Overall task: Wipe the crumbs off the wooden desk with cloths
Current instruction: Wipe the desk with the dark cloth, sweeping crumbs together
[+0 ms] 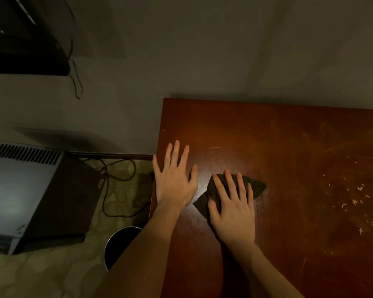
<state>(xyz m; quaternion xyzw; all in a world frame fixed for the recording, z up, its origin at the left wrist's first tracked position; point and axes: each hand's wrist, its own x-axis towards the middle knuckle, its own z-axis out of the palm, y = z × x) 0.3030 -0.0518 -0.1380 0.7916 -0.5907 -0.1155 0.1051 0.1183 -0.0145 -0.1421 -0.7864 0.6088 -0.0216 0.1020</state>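
Note:
A reddish-brown wooden desk fills the right half of the view. My right hand lies flat, fingers straight, on a dark folded cloth near the desk's left part. My left hand rests flat on the bare wood beside it, fingers spread, close to the desk's left edge. Pale crumbs are scattered over the right side of the desk, with smeared streaks above them.
A round dark bin stands on the floor just left of the desk, partly behind my left forearm. A grey boxy appliance and a looped black cable lie further left. A plain wall runs behind the desk.

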